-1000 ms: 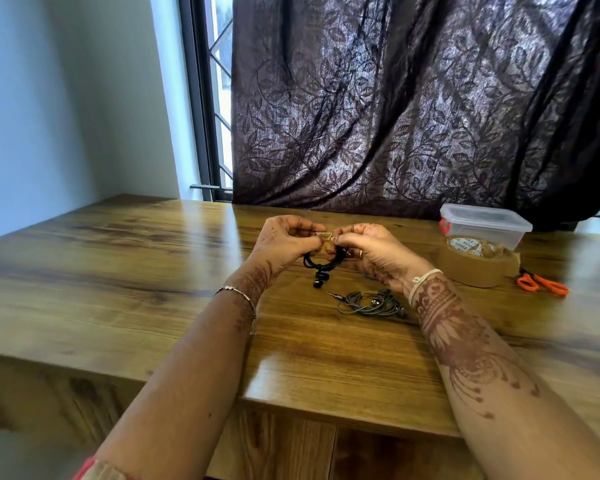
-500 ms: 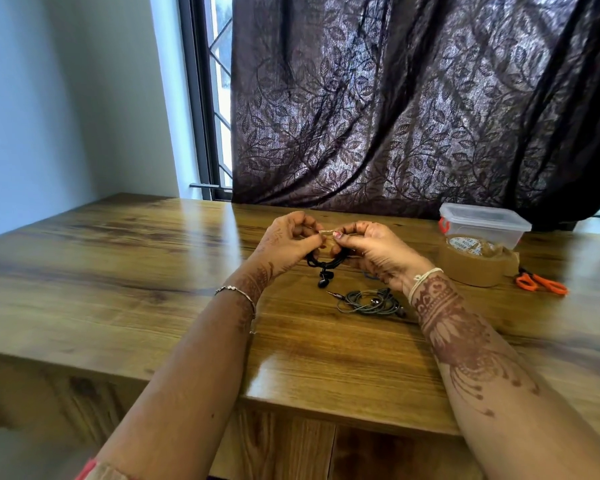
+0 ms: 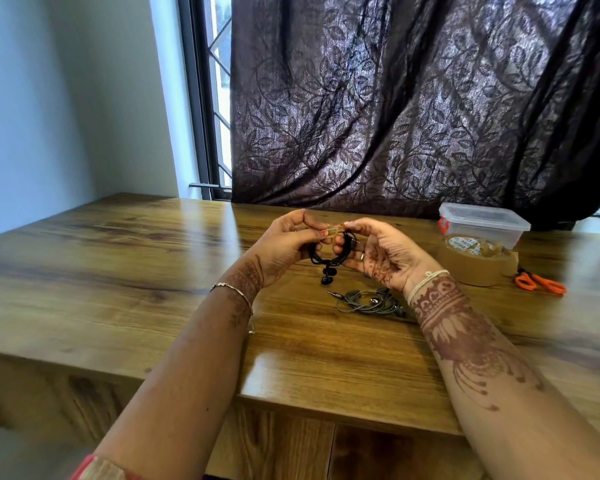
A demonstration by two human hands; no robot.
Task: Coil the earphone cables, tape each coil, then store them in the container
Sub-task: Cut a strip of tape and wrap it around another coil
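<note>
Brown tape, a short strip (image 3: 334,231) of it, sits across the top of the black earphone coil (image 3: 330,258), and the fingertips (image 3: 322,233) of the left hand (image 3: 284,244) pinch the coil right at that strip. The right hand (image 3: 385,254) meets it from the other side, thumb and fingers curled round the same upper part of the coil, palm turned up. How far the strip wraps round the cable cannot be told. The coil is held in the air above the middle of the table (image 3: 118,271), its two earbuds hanging below the loop.

Just beneath the right wrist a grey earphone coil (image 3: 368,303) lies flat on the wood, its plug pointing toward the left edge. Toward the far right corner a roll of brown tape (image 3: 471,268) lies flat, touching the clear lidded container (image 3: 482,223) behind it. Orange-handled scissors (image 3: 541,284) lie just beside the roll, nearer the right edge. A dark leaf-patterned curtain (image 3: 413,98) hangs behind the far edge, with a window (image 3: 219,98) at its left.
</note>
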